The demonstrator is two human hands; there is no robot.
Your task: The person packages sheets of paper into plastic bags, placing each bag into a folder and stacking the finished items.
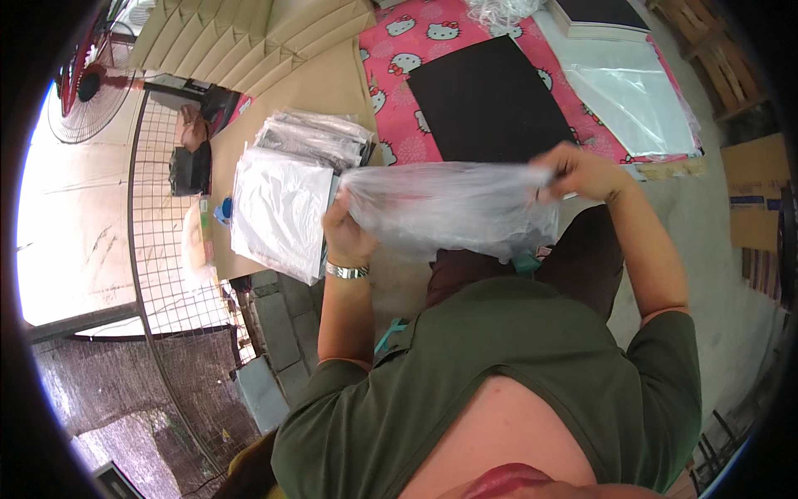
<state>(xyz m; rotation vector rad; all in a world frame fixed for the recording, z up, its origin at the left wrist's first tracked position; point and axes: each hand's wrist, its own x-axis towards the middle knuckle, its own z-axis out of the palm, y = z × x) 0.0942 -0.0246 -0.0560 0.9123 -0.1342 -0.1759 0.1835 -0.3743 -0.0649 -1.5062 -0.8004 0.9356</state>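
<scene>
A clear, thin plastic bag (453,204) is stretched sideways between my two hands, in front of my lap. My left hand (347,231), with a metal watch band at its wrist, pinches the bag's left end. At the right end, my right hand (582,173) grips the edge with bent fingers, slightly blurred. Just beyond the bag a flat black sheet (490,100) lies on the pink patterned cloth (399,108); the bag hides part of its near edge. Close to my left hand, plastic-wrapped flat packs (283,204) are piled, with a second pile (320,137) behind.
Flat clear bags (636,104) lie at the table's right, below a black-topped stack (600,17). Folded brown cardboard (249,37) stands at the far left. Crumpled plastic (503,10) sits at the back. A fan (91,87) and wire mesh (166,191) are further left.
</scene>
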